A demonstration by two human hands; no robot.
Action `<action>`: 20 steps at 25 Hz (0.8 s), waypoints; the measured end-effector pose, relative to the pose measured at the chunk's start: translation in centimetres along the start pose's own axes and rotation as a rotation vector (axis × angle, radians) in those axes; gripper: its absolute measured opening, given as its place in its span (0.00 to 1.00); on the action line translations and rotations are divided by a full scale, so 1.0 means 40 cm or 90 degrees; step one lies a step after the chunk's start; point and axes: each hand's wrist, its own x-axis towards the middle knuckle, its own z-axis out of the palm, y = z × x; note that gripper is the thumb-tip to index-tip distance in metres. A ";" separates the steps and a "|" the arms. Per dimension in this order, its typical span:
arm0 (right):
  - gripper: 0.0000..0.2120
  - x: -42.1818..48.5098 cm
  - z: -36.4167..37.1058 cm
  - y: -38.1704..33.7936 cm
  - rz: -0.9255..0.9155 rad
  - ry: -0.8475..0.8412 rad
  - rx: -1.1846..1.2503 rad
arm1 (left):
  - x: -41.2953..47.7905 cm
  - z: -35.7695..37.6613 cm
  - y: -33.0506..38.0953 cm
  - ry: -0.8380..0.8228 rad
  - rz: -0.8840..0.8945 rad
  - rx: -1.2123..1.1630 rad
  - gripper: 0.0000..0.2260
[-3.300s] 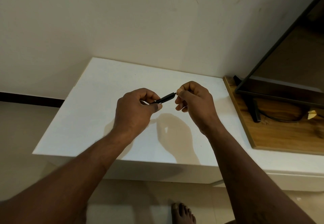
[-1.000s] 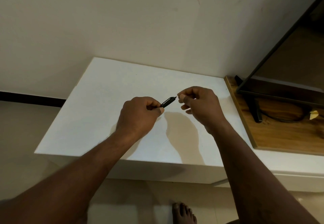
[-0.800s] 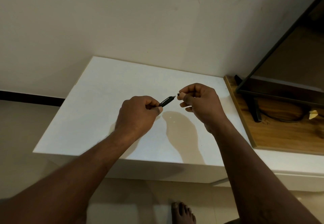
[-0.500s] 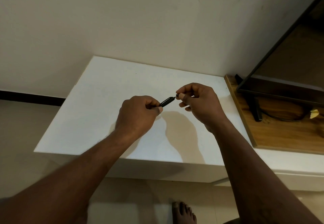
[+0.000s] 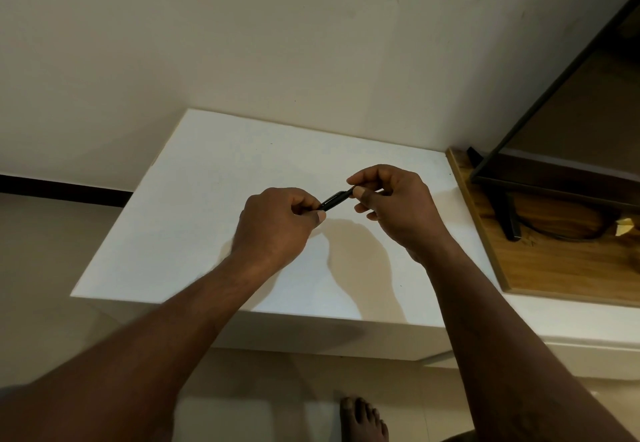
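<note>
A slim black pen (image 5: 335, 200) is held in the air above a white tabletop (image 5: 194, 220). My left hand (image 5: 277, 227) grips its lower end, fingers curled round the barrel. My right hand (image 5: 394, 206) pinches the upper tip between thumb and fingers. Only the short middle stretch of the pen shows between the two hands; both ends are hidden by fingers. The pen slants up to the right.
A plain wall (image 5: 277, 43) rises behind the table. To the right lies a wooden board (image 5: 554, 261) carrying a black-framed screen (image 5: 561, 178) on a stand, with a dark cable (image 5: 568, 237). My bare foot (image 5: 362, 419) stands on the tiled floor below.
My right hand drew a little away from the pen's tip about a second ago, then closed back in. Now its fingers are on the tip again. The left hand barely moved.
</note>
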 end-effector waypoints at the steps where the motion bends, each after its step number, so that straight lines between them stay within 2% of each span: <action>1: 0.07 0.001 -0.001 0.000 0.003 0.003 0.006 | 0.000 0.000 0.000 0.000 0.002 -0.001 0.05; 13: 0.05 -0.006 -0.008 -0.003 0.042 -0.045 -0.007 | -0.003 -0.004 0.000 -0.010 0.031 0.014 0.04; 20: 0.16 -0.014 0.014 -0.007 0.074 -0.087 -0.005 | -0.006 -0.006 -0.002 -0.021 0.066 0.053 0.04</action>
